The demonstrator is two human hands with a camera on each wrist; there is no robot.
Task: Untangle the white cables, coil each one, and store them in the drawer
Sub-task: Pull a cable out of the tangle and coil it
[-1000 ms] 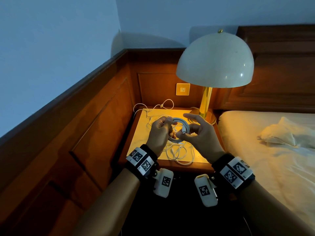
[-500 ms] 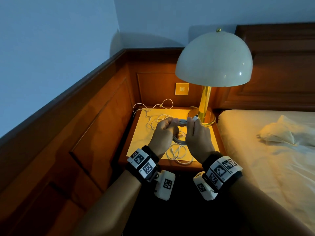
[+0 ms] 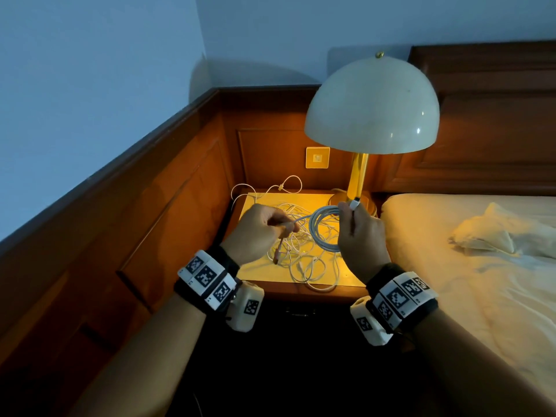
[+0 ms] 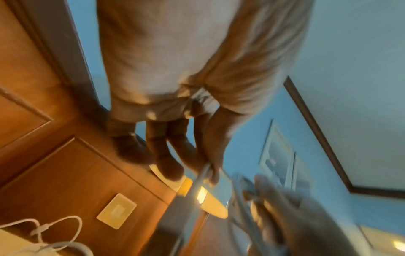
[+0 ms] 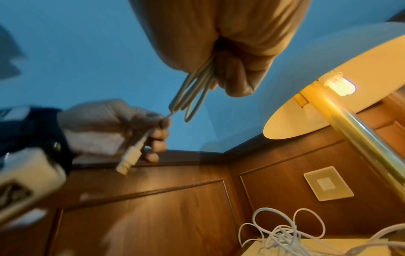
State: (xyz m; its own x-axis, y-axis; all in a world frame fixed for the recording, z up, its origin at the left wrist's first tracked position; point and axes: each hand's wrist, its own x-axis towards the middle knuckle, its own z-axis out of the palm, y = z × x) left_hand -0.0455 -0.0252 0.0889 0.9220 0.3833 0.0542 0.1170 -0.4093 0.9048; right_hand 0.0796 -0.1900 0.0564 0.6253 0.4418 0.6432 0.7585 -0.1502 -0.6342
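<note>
Two hands work above a wooden nightstand [image 3: 288, 291] tucked into a panelled corner. The right hand [image 3: 362, 236] is closed around a coiled white cable [image 3: 323, 230], one plug [image 3: 355, 203] poking up past the thumb. The left hand [image 3: 260, 233] pinches that cable's free end, its other plug [image 5: 129, 160] dangling below the fingers. More tangled white cables [image 3: 304, 257] lie loose on the nightstand top under both hands. A domed lamp [image 3: 371, 106] stands lit just behind the right hand. A bed [image 3: 469, 254] lies to the right.
</note>
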